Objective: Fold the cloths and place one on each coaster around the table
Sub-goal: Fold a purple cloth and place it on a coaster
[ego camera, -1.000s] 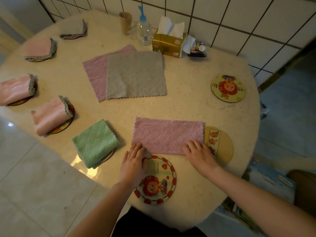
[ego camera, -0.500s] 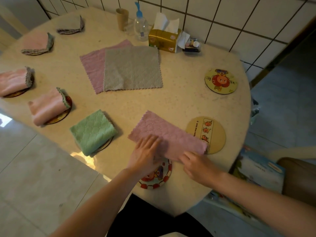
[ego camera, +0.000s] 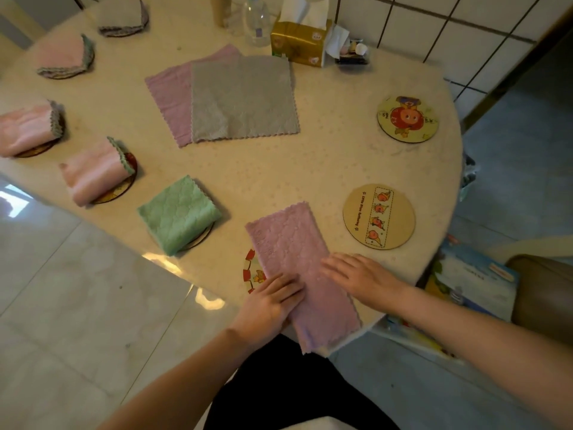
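Both hands lie flat on a folded purple cloth (ego camera: 297,268) at the near edge of the worktop (ego camera: 310,169); the left hand (ego camera: 269,302) presses its near-left side with fingers straight and together, clamped on nothing; the right hand (ego camera: 359,277) rests on its right edge, fingers straight and slightly spread, its grip likewise apart and holding nothing; the cloth runs as a long strip away from the hands, its near end hanging past the worktop rim, and it covers most of a red-rimmed coaster (ego camera: 252,270) whose edge shows just left of the left hand; just beyond the right hand sits a bare tan coaster (ego camera: 379,216), and farther beyond it a yellow coaster (ego camera: 407,118) with a cartoon figure; left of the left hand a folded green cloth (ego camera: 179,214) lies on its coaster, then two pink cloths (ego camera: 96,170) (ego camera: 28,127) farther left, each on a coaster; well beyond both hands an unfolded grey cloth (ego camera: 245,99) overlaps an unfolded purple one (ego camera: 169,91); a tissue box (ego camera: 299,41) stands at the far side.
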`<state>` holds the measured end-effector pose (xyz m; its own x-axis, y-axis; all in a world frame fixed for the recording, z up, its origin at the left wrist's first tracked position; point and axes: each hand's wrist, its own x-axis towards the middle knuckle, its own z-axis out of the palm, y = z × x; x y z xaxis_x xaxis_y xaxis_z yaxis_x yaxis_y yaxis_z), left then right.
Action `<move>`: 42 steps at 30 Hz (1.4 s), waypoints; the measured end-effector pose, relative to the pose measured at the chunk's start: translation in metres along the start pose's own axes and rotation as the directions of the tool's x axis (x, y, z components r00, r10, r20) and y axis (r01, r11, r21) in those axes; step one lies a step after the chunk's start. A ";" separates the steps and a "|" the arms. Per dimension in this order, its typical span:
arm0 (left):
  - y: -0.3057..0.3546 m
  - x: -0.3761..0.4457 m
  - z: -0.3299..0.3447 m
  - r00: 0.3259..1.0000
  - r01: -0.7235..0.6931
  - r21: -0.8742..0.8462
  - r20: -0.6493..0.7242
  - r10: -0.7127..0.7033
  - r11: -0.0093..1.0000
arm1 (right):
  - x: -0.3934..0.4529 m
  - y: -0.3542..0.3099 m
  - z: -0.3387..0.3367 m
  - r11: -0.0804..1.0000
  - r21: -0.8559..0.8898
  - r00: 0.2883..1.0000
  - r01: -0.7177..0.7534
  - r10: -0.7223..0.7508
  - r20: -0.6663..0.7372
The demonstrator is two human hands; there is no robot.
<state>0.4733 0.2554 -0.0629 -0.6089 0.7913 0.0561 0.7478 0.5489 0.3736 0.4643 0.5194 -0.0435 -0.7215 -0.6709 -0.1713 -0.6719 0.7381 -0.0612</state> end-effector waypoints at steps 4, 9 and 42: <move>-0.001 -0.017 -0.003 0.996 0.082 -0.031 0.039 -0.081 0.996 | 0.000 0.004 0.005 0.993 0.002 0.990 0.121 -0.121 0.066; -0.004 -0.020 -0.002 0.987 0.157 -0.154 0.056 -0.150 0.976 | -0.001 0.005 0.014 0.994 -0.007 0.992 0.110 -0.110 0.068; -0.058 0.054 -0.046 0.300 0.857 -0.515 0.444 -0.844 0.034 | 0.096 0.011 -0.005 0.482 0.519 0.676 -0.706 0.678 0.289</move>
<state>0.3854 0.2537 -0.0387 -0.6966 -0.1066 -0.7094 -0.6326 0.5576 0.5374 0.3868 0.4625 -0.0552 -0.8948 0.0680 -0.4413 0.2723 0.8663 -0.4187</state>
